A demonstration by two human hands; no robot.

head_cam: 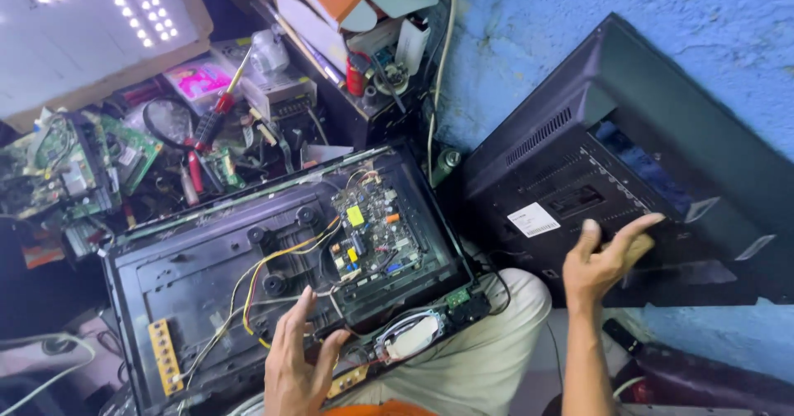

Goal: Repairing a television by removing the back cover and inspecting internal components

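The black back cover [662, 176], propped upright against the blue wall [579, 27], is steadied only by the right hand [608, 255], whose open fingers are pressed flat on its inner face without gripping; a slip could probably tip it onto the opened television chassis [281, 275] resting across the lap. The left hand [296, 362] is spread open near the yellow wires [273, 267] by the chassis's near edge, holding nothing; those leads could be snagged.
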